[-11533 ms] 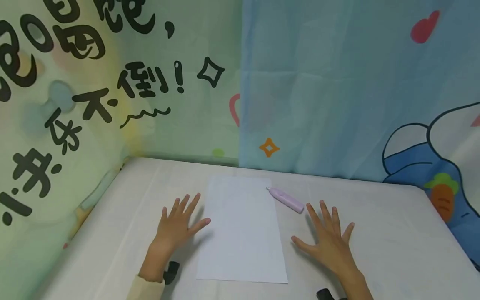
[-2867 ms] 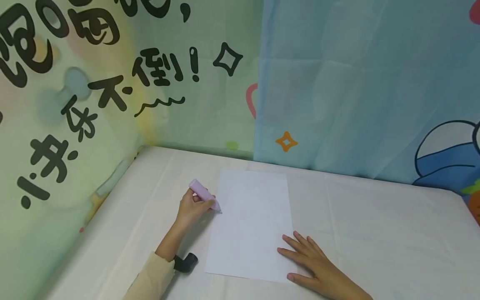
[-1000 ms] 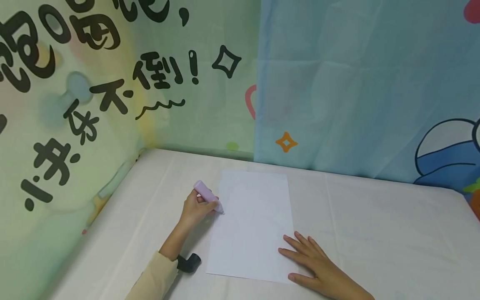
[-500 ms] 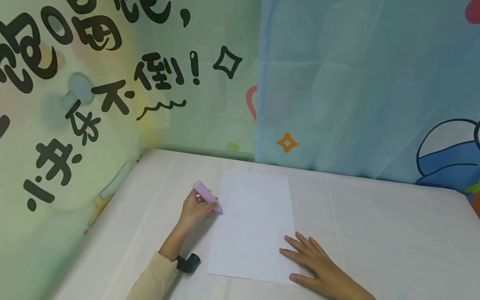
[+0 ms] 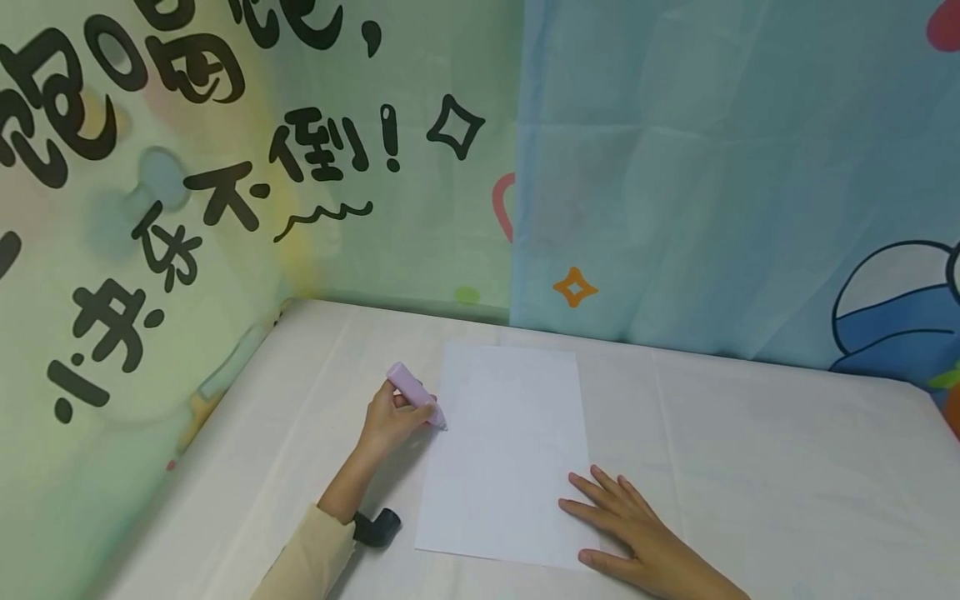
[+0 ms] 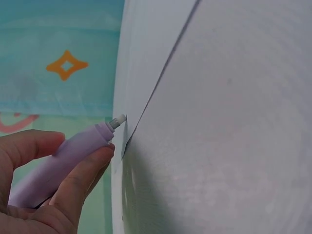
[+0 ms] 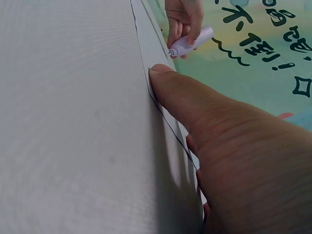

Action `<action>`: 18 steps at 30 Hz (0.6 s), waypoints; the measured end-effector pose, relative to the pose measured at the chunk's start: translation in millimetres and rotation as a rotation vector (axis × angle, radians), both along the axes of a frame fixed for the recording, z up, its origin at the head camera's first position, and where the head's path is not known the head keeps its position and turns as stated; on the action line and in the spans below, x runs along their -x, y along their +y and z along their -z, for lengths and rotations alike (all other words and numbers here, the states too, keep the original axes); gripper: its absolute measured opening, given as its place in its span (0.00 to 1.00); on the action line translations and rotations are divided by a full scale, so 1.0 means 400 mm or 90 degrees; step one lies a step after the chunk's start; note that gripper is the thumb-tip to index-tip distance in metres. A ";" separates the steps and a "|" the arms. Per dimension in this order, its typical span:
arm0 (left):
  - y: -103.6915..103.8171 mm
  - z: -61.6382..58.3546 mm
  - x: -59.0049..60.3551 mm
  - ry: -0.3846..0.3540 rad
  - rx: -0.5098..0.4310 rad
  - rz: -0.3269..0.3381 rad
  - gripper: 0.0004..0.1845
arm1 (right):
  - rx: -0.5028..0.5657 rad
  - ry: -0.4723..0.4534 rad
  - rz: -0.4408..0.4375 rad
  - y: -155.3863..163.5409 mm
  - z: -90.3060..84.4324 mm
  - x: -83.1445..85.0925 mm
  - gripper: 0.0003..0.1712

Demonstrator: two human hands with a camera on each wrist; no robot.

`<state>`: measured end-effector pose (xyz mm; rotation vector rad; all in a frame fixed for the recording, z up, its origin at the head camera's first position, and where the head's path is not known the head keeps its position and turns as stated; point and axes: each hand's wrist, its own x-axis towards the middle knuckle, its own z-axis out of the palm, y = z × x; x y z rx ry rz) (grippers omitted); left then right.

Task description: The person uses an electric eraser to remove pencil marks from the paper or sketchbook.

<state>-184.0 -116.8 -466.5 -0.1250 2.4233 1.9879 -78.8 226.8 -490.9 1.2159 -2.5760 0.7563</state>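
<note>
My left hand [image 5: 384,427] pinches a lavender electric eraser [image 5: 408,385] between thumb and fingers. The eraser slants with its tip down at the left edge of a blank white sheet of paper [image 5: 502,442]. In the left wrist view its white tip [image 6: 122,119] sticks out of a small metal collar, close to the paper's edge. My right hand [image 5: 630,533] lies flat with spread fingers over the lower right edge of the sheet. The right wrist view has its thumb [image 7: 170,87] at the paper's edge, with the other fingers mostly hidden behind it.
A white cloth covers the table [image 5: 750,467]. Behind it hang a blue curtain [image 5: 675,167] and a green printed one [image 5: 420,250] with black lettering. A black strap piece [image 5: 378,527] juts from the left wrist beside the beige sleeve [image 5: 307,554].
Earlier the eraser lay at the sheet's upper right and both hands were apart from it. The left hand has since taken it; the right now rests on the paper. The last second shows almost no movement.
</note>
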 end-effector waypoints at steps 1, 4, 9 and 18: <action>0.000 0.000 0.000 0.001 0.001 0.000 0.20 | 0.000 0.001 0.000 0.000 0.001 0.000 0.33; 0.002 -0.001 -0.001 0.003 0.000 0.002 0.20 | 0.001 0.002 0.000 0.000 0.003 0.000 0.33; 0.005 -0.001 0.001 0.004 -0.005 0.008 0.19 | -0.002 -0.007 0.002 0.002 0.004 0.000 0.34; 0.011 -0.001 0.003 0.001 -0.013 0.017 0.19 | -0.001 -0.002 -0.001 0.002 0.006 0.001 0.34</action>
